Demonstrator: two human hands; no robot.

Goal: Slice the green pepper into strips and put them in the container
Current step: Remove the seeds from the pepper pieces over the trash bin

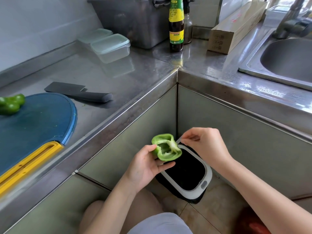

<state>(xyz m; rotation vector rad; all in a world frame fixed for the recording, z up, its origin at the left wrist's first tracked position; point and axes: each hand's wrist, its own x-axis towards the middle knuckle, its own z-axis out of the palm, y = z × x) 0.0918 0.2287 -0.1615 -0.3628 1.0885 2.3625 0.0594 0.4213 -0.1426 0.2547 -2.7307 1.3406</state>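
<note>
Green and hollow, the pepper half (166, 149) sat in the left hand (148, 164), thumb on one edge and fingers curled under it, cut side up so the pale ribs showed. The right hand (204, 144) was just beside it, apart from the pepper, its fingers curled and thumb and forefinger pinched together. Whether anything small lay between them could not be told.

Both hands were held low over the open bin (200, 188), which stood on the floor in the corner of the cabinets.

Up on the steel table (118, 76), the other half (11, 103) lay on the blue board (38, 122) at the far left. The knife (79, 92) lay flat just beyond the board. Well back by the wall stood two lidded containers (110, 47), with a bottle (176, 26) to their right, and the sink (287, 58) at the far right.
</note>
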